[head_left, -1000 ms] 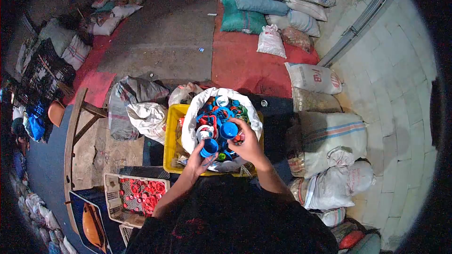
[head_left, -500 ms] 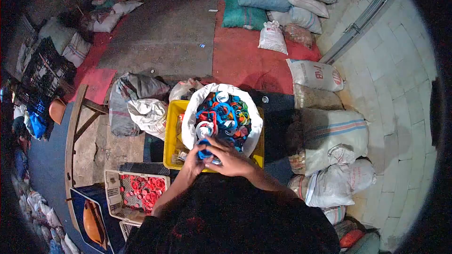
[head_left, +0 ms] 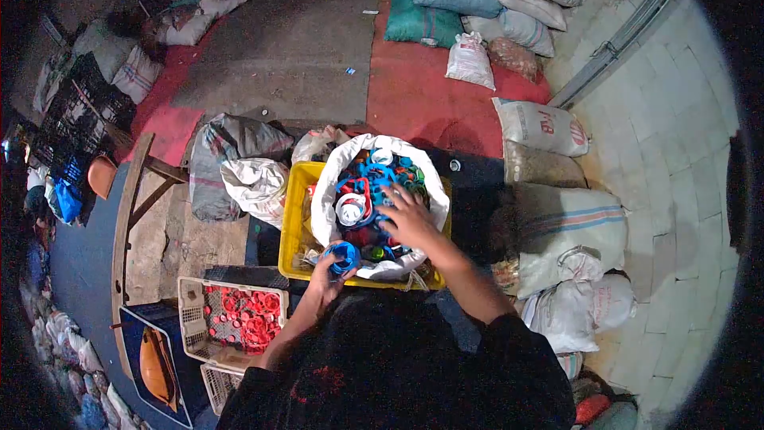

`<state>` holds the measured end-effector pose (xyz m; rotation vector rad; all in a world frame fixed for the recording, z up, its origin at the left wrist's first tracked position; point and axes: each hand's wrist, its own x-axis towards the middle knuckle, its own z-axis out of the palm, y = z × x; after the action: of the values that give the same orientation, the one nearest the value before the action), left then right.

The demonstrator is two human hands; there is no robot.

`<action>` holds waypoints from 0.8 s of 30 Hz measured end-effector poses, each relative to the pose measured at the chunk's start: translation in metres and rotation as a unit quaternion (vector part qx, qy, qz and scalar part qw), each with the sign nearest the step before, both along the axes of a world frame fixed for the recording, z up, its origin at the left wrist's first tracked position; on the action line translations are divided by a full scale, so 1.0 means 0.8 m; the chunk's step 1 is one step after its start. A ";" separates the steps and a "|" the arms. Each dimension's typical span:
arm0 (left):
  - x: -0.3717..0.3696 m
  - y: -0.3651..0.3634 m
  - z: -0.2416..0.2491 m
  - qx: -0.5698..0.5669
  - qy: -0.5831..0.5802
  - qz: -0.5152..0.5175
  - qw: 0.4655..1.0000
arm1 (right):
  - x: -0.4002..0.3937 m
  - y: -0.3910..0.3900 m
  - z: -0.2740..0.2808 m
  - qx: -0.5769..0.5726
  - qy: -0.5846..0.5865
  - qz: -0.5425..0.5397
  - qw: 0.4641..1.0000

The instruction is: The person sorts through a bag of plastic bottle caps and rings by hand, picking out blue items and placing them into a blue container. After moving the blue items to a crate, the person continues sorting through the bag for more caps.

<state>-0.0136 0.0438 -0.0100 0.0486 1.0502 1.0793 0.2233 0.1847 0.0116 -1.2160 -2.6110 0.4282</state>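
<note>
head view, sole camera: left hand (head_left: 325,277) has its grip pinching a blue cup (head_left: 345,255), mouth turned up, over the near-left part of the white sack (head_left: 322,211); whether cup and cloth touch, cannot tell. right hand (head_left: 415,227) has its grip spread, fingers fanned over the mixed plastic pieces (head_left: 410,179) inside the sack; contact with any one piece not certain. step in hand, as judged: cup held aside on the left while the right hand searches among the pieces. a pick from this pose would call for closing the right fingers on a single piece and lifting it straight up, past the loops and rings around it. edges: the rolled sack mouth rings the work, and the sack sits in a yellow bin (head_left: 294,203) whose near wall lies close to the person's body, so little room there. most room seems to be upward, above the sack mouth. on the left, a crate (head_left: 191,318) of red pieces (head_left: 247,310) lies near the left forearm; on the right, dark floor (head_left: 477,199) separates the bin from a striped sack (head_left: 569,227), giving the right elbow some margin.
</note>
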 end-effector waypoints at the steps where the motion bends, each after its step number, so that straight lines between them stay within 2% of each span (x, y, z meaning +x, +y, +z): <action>1: -0.001 -0.001 -0.001 0.002 -0.009 0.001 1.000 | -0.003 0.012 0.005 -0.032 -0.009 -0.023 0.999; 4: -0.004 -0.001 0.000 0.011 -0.037 0.003 0.999 | -0.002 0.030 0.028 0.011 0.007 -0.030 0.999; 9: -0.006 -0.001 0.000 0.001 -0.026 0.004 1.000 | 0.004 0.008 0.052 0.077 0.135 -0.106 0.982; 10: -0.006 -0.002 0.000 0.005 -0.033 -0.004 0.999 | 0.002 -0.003 0.039 0.050 0.139 -0.113 0.983; 12: -0.001 -0.002 0.009 -0.008 -0.024 0.008 1.000 | 0.002 -0.024 0.017 -0.046 0.154 -0.045 0.986; 15: 0.000 0.001 0.021 -0.006 -0.024 0.013 1.000 | 0.008 -0.042 0.024 0.030 0.117 -0.010 0.993; 19: 0.000 0.000 0.016 0.010 -0.028 0.011 0.999 | 0.024 -0.036 0.003 -0.058 0.162 -0.102 0.980; 24: 0.005 0.002 0.021 -0.009 -0.017 0.018 1.000 | 0.046 -0.038 0.008 -0.053 0.116 -0.121 0.984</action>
<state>-0.0099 0.0457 0.0069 -0.0023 1.0343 1.0989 0.2597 0.1541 0.0182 -1.4032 -2.2377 0.6261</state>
